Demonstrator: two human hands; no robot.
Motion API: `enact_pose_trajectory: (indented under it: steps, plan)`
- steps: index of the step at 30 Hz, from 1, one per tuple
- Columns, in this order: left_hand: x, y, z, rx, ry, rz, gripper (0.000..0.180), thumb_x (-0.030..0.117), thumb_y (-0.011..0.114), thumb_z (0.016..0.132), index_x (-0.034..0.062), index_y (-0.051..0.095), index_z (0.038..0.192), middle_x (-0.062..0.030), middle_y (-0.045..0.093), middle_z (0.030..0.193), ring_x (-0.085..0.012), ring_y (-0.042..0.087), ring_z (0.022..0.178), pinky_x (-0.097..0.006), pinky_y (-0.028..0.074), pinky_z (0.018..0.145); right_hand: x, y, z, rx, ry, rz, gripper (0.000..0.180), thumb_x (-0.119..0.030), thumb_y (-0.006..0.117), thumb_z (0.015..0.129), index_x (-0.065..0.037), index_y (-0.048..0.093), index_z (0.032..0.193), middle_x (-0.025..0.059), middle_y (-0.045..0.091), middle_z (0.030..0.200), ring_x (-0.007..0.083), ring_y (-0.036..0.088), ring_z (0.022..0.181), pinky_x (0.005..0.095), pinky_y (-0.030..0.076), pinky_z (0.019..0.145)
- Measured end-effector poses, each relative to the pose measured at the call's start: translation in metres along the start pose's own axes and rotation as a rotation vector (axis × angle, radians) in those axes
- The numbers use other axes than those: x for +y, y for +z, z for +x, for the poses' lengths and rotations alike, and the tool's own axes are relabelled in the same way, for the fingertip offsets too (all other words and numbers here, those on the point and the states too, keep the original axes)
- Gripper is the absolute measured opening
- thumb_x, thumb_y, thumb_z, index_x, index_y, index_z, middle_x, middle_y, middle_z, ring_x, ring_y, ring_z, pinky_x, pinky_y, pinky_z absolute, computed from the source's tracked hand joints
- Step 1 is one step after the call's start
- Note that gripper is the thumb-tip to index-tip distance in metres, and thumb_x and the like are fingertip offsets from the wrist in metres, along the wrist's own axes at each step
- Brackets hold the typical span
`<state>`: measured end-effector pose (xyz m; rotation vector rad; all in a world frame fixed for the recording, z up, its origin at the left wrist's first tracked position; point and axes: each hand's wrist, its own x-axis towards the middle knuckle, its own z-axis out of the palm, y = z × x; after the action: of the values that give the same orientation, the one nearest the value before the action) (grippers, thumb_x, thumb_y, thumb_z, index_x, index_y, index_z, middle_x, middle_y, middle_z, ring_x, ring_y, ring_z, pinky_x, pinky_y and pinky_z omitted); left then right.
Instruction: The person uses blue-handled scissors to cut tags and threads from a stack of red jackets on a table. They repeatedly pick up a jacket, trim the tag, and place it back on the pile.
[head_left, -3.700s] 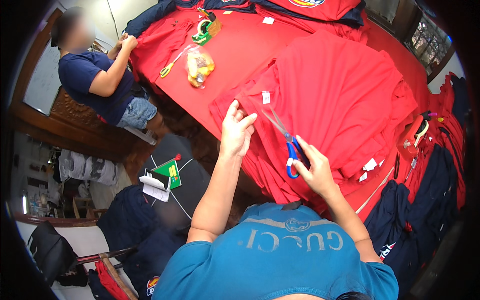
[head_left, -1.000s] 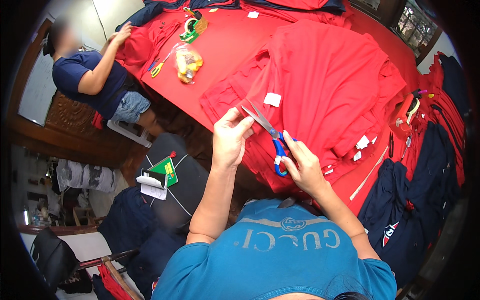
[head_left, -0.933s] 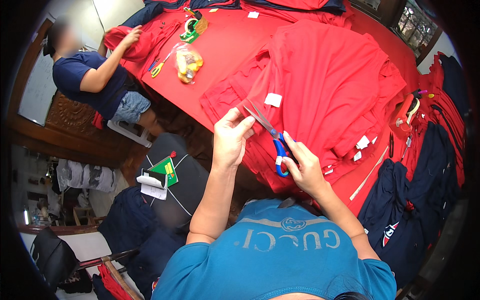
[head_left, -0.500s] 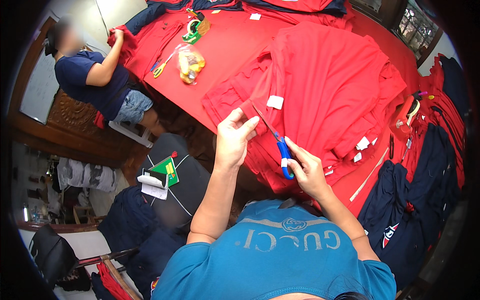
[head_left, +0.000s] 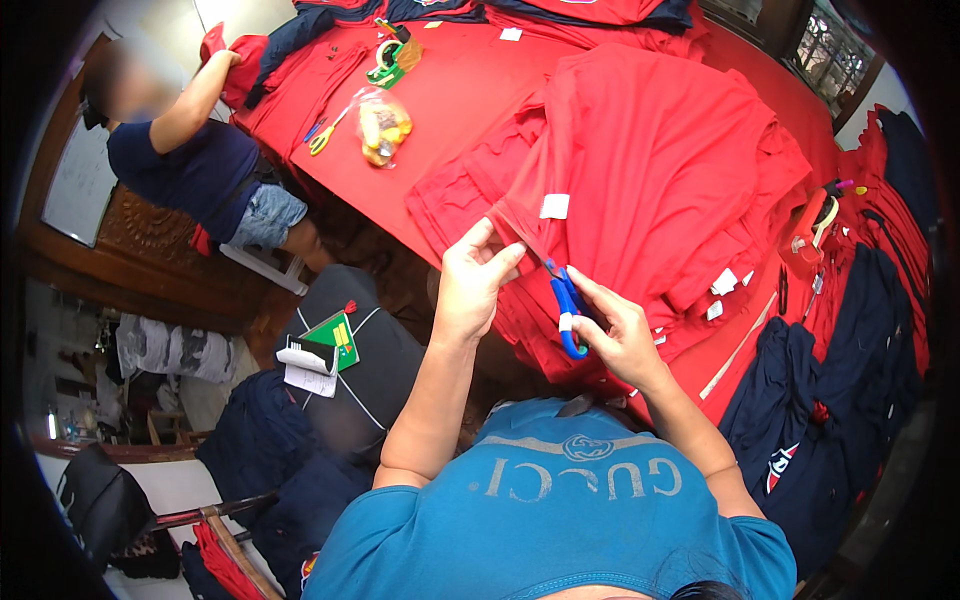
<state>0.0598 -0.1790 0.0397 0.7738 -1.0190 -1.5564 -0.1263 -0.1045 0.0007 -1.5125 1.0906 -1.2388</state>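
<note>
Our right hand's (head_left: pixel 615 338) grip is clamping round the smooth blue plastic handles of the scissors (head_left: pixel 570 332), whose blades are mostly hiding in the cloth. Our left hand's (head_left: pixel 472 280) grip is pinching a soft red garment (head_left: pixel 528 212), which is lying creased on the worktop (head_left: pixel 475 75). A flat white label (head_left: pixel 554 206) is showing just beyond. Farther off, a clear plastic bag (head_left: pixel 383 130) is bulging near a green tape dispenser (head_left: pixel 384 72).

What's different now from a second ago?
The blue scissors have closed at the handles, and their blades, spread earlier, are now mostly out of sight at the red cloth. The co-worker's hand rose, lifting a red garment. The right hand kept the scissors, the left hand the cloth. The plastic bag and yellow-handled scissors stayed put.
</note>
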Motion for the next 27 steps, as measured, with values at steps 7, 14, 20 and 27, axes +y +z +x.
enact_pose_trajectory:
  steps: [7, 14, 20, 27]
  plan:
    - [-0.004, -0.013, 0.013, 0.049, 0.105, 0.062, 0.041, -0.004, 0.061, 0.086, -0.0007, 0.052, 0.126, -0.0068, 0.063, 0.111, -0.0087, 0.061, 0.092, -0.022, 0.051, 0.075, -0.009, -0.023, -0.007, -0.037, 0.249, 0.563, 0.045, -0.008, 0.050, 0.096, -0.003, 0.043, 0.140, 0.0158, 0.066, 0.101, 0.0179, 0.067, 0.079, 0.0287, 0.055, 0.069]
    - [0.000, -0.162, 0.099, 0.339, 0.146, 0.117, 0.065, -0.013, 0.067, 0.075, 0.0055, 0.037, 0.129, -0.0059, 0.053, 0.092, -0.0153, 0.059, 0.074, -0.023, 0.049, 0.064, 0.021, -0.160, -0.082, 0.824, 0.189, -0.153, 0.035, -0.015, 0.037, 0.104, 0.001, 0.043, 0.134, 0.0141, 0.064, 0.096, 0.0187, 0.068, 0.077, 0.0303, 0.058, 0.066]
    - [0.000, -0.220, 0.155, 0.352, 0.160, 0.410, 0.042, -0.006, 0.066, 0.081, 0.0029, 0.059, 0.121, -0.0155, 0.064, 0.105, -0.0203, 0.064, 0.090, -0.029, 0.052, 0.081, 0.038, -0.207, -0.134, 0.654, 0.705, -1.226, 0.035, -0.022, 0.061, 0.089, 0.003, 0.062, 0.113, 0.0286, 0.065, 0.084, 0.0403, 0.067, 0.076, 0.0458, 0.052, 0.072]
    - [0.026, -0.212, 0.147, 0.501, 0.229, 1.429, 0.029, 0.028, 0.070, 0.083, 0.0052, 0.071, 0.101, -0.0202, 0.065, 0.104, -0.0299, 0.065, 0.094, -0.038, 0.049, 0.085, -0.014, -0.169, -0.096, 0.364, 0.577, -1.396, 0.023, -0.019, 0.068, 0.081, -0.003, 0.070, 0.097, 0.0146, 0.065, 0.096, 0.0333, 0.062, 0.095, 0.0442, 0.050, 0.081]
